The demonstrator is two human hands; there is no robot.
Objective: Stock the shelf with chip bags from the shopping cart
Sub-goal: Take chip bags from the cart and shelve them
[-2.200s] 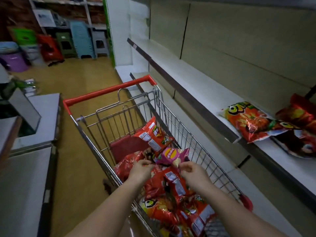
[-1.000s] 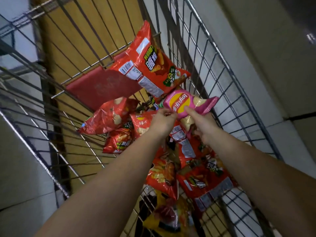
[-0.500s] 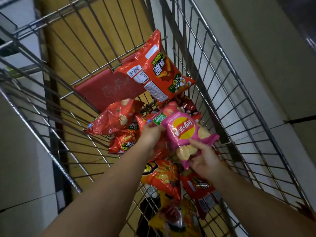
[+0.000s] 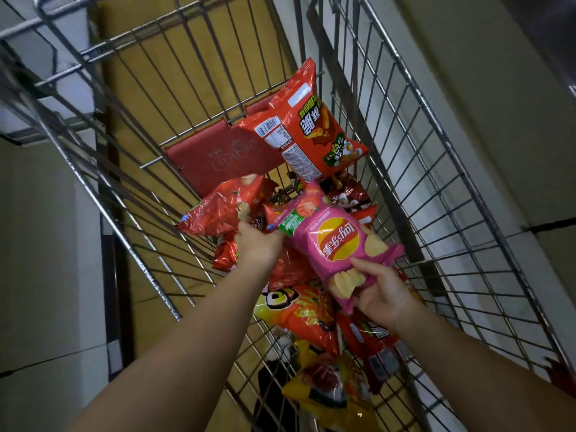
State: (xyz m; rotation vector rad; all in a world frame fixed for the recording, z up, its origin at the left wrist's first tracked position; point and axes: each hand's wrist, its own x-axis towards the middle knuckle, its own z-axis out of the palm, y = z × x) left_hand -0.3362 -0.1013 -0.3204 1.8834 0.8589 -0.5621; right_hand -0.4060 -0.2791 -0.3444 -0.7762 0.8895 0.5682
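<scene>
Head view, looking down into the shopping cart [image 4: 414, 169]: the right hand [image 4: 385, 294] curls its fingers [image 4: 361, 265] round the near end of a pink chip bag [image 4: 336, 241], held above the pile. The left hand [image 4: 258, 244] grips the bag's far corner, fingers hidden behind it. Below lie red chip bags [image 4: 218, 210] and a yellow bag [image 4: 330, 391]; an orange bag [image 4: 305, 126] leans against the cart's wire side, beside a red flap [image 4: 215, 157].
</scene>
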